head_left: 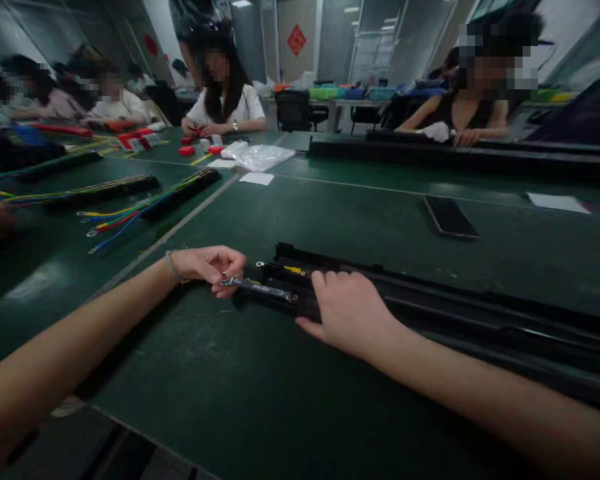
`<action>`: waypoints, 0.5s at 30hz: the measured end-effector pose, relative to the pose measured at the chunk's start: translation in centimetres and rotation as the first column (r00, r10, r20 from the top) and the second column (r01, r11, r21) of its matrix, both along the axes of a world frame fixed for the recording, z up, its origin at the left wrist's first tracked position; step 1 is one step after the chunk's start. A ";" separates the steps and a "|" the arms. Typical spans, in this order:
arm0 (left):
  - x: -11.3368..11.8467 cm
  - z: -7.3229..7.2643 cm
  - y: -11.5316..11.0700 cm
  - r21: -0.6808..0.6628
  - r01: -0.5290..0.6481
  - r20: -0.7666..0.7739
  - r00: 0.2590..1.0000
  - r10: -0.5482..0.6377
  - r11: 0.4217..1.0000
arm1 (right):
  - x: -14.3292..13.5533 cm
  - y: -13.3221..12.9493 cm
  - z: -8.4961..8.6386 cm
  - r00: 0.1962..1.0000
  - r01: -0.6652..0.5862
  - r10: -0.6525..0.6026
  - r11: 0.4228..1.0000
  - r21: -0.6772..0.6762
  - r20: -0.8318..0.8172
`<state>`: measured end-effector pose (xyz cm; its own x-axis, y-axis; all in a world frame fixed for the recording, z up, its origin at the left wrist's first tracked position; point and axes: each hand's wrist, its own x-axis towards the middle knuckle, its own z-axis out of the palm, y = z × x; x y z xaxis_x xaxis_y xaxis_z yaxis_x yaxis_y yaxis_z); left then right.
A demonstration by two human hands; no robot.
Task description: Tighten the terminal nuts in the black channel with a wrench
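Note:
My left hand pinches one end of a small metal wrench. The wrench's other end sits at a bolt on the near end of a long black channel-shaped housing. My right hand is laid over that housing, fingers curled across its top and thumb on the near side. Just left of the right fingers, a yellow-sleeved cable lug lies in the channel. A silver ring terminal sticks out at the housing's left end.
A dark phone lies beyond the housing, with a white paper farther right. Bundles of coloured wires with ring terminals rest at the left. Plastic bags and red parts are farther back. Several people sit around the table.

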<state>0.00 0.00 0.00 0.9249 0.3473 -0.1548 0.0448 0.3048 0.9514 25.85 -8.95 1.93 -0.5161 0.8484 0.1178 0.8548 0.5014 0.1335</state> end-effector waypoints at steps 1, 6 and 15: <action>0.1 0.0 0.0 -0.004 -0.048 0.002 0.999 0.048 0.999 | 0.0 -0.1 0.0 1.000 0.002 -0.002 1.000 -0.002 0.005; 0.7 -0.2 0.4 -0.012 -0.251 0.034 0.967 0.251 0.968 | 0.1 -0.1 0.1 1.000 0.012 -0.012 1.000 -0.023 0.018; 1.0 -0.6 1.3 -0.025 -0.374 0.057 0.925 0.375 0.927 | -0.2 0.6 0.2 1.000 0.013 -0.011 0.999 -0.053 0.028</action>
<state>1.03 1.28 -0.63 0.7358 0.6682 -0.1100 -0.1321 0.3010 0.9444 25.61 -8.32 2.16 -0.5083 0.8592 0.0584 0.8572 0.4983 0.1303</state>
